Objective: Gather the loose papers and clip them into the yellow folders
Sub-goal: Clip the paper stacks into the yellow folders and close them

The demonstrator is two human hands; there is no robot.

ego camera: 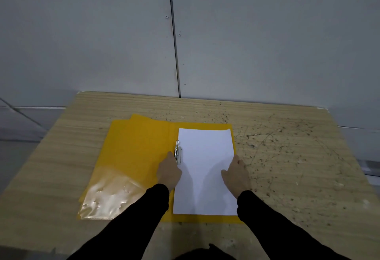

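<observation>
While the scuffed wood-grain counter (287, 146) carries the open yellow folder (139, 146), smooth white papers (205, 167) lie squared on the folder's right half, so clipping seems in hand. The right hand (235, 174), grip wide, flattens the papers, and at the folder's spine the left hand (168, 172), grip unclear, touches the small metal clip (178, 154), which next wants snapping down.

Yellow folder (135, 148), white papers (205, 169)

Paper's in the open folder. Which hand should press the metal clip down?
Left. The left hand has a fingertip at the clip beside the spine of the folder; the right hand lies flat on the outer edge of the paper and is better left steadying it.
</observation>
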